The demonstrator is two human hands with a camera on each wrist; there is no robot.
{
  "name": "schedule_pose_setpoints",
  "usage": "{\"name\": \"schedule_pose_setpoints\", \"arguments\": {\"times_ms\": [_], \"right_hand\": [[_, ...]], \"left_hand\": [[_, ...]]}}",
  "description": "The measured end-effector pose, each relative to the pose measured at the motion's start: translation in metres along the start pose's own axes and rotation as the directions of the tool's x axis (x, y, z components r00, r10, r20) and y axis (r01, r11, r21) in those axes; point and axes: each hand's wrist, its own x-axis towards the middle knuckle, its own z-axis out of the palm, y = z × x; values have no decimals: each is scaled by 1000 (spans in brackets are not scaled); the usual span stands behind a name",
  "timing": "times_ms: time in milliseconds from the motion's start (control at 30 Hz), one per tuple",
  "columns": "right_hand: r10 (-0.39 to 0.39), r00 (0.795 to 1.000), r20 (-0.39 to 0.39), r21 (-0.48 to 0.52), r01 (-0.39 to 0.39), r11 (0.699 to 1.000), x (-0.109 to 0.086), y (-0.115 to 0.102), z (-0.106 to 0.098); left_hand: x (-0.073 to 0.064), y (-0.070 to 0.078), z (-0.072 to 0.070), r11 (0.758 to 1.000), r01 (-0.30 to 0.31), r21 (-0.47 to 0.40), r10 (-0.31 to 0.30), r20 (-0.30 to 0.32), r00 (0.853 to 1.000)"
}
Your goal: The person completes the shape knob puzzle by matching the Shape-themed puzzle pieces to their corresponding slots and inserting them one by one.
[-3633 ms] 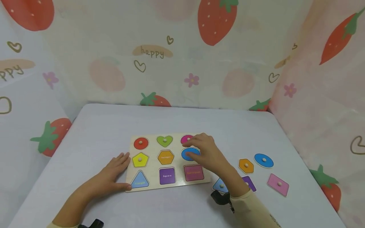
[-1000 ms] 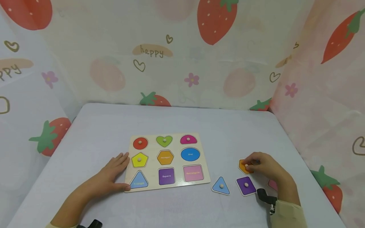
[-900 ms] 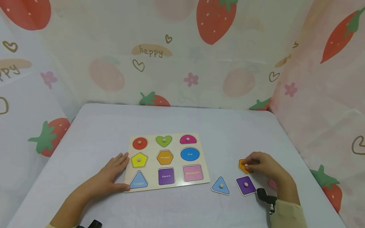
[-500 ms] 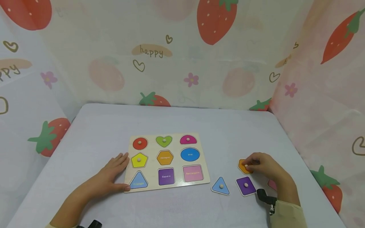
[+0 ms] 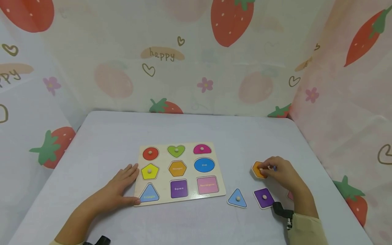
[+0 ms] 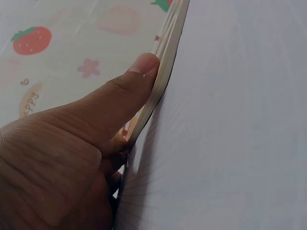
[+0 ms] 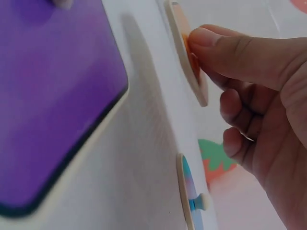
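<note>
My right hand [image 5: 283,173] pinches the knob of an orange hexagon puzzle piece [image 5: 256,170] between thumb and fingers. The right wrist view shows that piece [image 7: 184,52] tilted, with a gap between it and the table. At the left edge of the wooden puzzle board [image 5: 190,174], my left hand [image 5: 113,190] rests with straight fingers, its thumb [image 6: 139,72] along the lower corner. The board holds red circle, green heart, magenta half-circle and yellow pentagon pieces. Its hexagon, oval, triangle, square and rectangle spots show printed colours and words.
Right of the board lie a light blue triangle piece [image 5: 237,198] and a purple square piece [image 5: 264,198]. A pink rectangle piece [image 5: 290,195] and a blue oval piece [image 7: 186,191] are mostly hidden behind my right hand and wrist in the head view.
My right hand went from the board to the loose pieces, took the hexagon's knob, and has now lifted the piece slightly up and left. The left hand has stayed at the board.
</note>
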Motion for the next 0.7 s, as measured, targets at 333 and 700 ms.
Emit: {"name": "schedule_pose_setpoints", "arguments": {"times_ms": [333,700], "right_hand": [[-22,997,-79,22,23,999,5,-18,-1],[-117,990,-80,86,124,989,21,-58,15]], "left_hand": [[1,0,1,1000,-3,-8,3,-1,1000],[1,0,0,1000,-1,-4,1,0,1000]]}}
